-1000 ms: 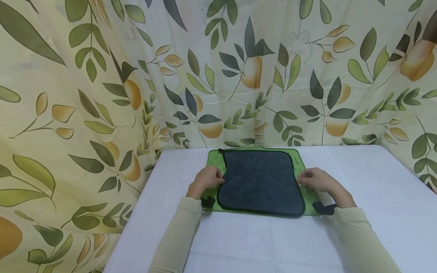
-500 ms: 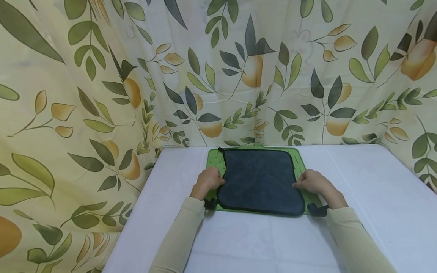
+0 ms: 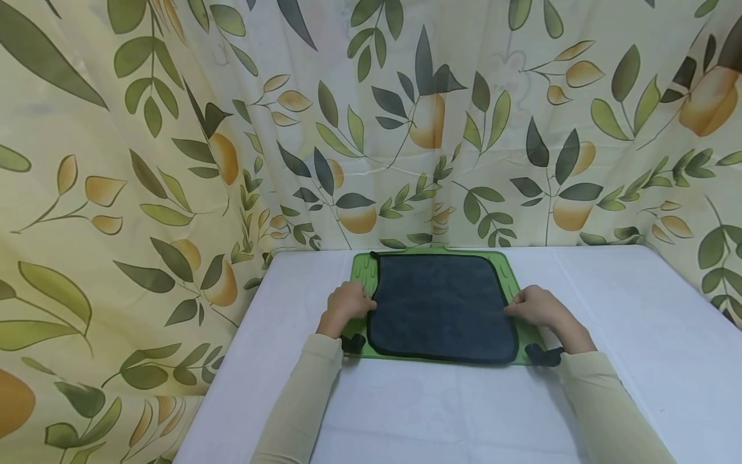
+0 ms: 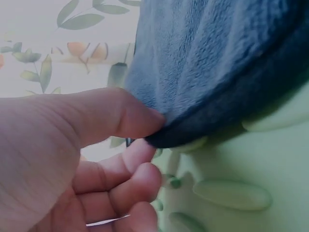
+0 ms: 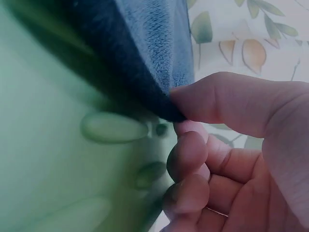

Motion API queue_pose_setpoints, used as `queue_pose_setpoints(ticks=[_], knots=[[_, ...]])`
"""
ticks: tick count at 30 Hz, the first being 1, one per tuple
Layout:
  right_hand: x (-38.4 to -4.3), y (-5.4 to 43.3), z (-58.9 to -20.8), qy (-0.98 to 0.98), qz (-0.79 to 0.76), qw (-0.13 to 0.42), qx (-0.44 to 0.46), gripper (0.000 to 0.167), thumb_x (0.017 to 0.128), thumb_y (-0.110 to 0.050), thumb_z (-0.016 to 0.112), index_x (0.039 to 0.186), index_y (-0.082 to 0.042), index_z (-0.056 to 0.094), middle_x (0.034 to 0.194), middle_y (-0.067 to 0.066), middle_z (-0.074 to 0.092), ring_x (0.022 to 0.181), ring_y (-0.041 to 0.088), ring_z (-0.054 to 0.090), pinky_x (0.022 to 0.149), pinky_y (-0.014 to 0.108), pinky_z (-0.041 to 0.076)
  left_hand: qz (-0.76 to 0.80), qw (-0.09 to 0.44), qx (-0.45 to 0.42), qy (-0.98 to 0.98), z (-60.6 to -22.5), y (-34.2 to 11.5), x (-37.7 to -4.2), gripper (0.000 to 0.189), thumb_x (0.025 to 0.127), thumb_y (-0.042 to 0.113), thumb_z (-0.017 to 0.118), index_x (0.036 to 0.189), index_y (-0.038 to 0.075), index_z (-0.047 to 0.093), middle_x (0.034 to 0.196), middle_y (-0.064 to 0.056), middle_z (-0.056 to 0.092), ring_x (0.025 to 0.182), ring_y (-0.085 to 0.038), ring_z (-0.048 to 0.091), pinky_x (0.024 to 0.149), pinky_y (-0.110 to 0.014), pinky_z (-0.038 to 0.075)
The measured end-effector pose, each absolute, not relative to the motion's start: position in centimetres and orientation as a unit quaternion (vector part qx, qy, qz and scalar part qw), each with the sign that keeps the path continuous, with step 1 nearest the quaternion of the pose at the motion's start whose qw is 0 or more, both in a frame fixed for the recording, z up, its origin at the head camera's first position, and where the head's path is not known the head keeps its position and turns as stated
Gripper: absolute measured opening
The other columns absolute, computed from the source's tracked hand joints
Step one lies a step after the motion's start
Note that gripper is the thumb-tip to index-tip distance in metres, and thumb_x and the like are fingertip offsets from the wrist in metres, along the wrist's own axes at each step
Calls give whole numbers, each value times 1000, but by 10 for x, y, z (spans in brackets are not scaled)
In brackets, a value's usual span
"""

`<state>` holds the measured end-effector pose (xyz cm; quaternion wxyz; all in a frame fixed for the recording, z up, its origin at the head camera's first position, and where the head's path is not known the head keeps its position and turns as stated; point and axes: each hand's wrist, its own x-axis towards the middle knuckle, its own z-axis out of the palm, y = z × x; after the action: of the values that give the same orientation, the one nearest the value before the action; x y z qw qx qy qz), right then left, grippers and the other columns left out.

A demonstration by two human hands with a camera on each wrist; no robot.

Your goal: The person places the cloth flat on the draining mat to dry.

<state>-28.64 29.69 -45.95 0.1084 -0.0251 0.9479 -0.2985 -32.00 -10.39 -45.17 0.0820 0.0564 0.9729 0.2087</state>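
A dark blue cloth (image 3: 443,306) with a darker edging lies spread over a green mat (image 3: 362,270) that has raised oval ridges. My left hand (image 3: 349,301) pinches the cloth's left edge between thumb and index finger. On the opposite side, my right hand (image 3: 540,305) pinches the right edge the same way. Both wrist views show the fuzzy cloth (image 4: 178,63) lifted a little off the mat (image 5: 53,125) at the pinched edges, with the other fingers curled below. The cloth hides most of the mat's middle.
The mat rests on a white-covered table (image 3: 406,412), close to its far edge. A curtain (image 3: 371,129) printed with leaves and fruit hangs behind and along the left. Dark straps (image 3: 543,355) sit at both wrists.
Both hands have shifted slightly outward from half a second ago. The cloth's side edges have been drawn apart, and its surface looks flatter and straighter.
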Motion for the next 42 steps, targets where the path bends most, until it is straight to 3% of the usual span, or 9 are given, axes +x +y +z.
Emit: queue_pose_setpoints(ticks=[8,17,26,36,42], knots=[[-287,298,-461,948,-292,125,-18,24,92,-24,67,75,-7,66,71,1,55,67,17,51,60,31,42,199,107,57,973,-458,-106,-324,51,92,32,75,50,20,48,50,7,42,52,-15,44,53,-32,38],[-290,298,-459,940,-316,129,-11,26,98,-25,63,81,-6,64,74,1,54,69,17,50,61,31,41,237,97,71,964,-460,-107,-326,52,97,33,70,53,19,45,51,7,34,48,-12,34,46,-28,26],[-291,287,-462,947,-304,99,-6,31,95,-26,65,69,-10,61,64,-4,48,63,15,47,57,30,39,257,65,54,963,-467,-103,-329,52,94,35,74,52,20,48,49,8,37,47,-11,39,46,-27,31],[-293,298,-466,941,-326,86,-2,25,94,-23,63,75,-8,60,69,-1,50,65,16,48,58,31,39,255,62,32,964,-465,-108,-331,42,95,30,73,57,18,60,57,5,50,53,-14,47,49,-30,36],[-293,304,-466,938,-334,88,-25,21,97,-23,65,90,-3,65,79,2,58,72,17,53,61,30,43,275,43,46,959,-468,-113,-332,22,93,32,75,76,18,71,74,3,65,62,-15,56,54,-30,42]])
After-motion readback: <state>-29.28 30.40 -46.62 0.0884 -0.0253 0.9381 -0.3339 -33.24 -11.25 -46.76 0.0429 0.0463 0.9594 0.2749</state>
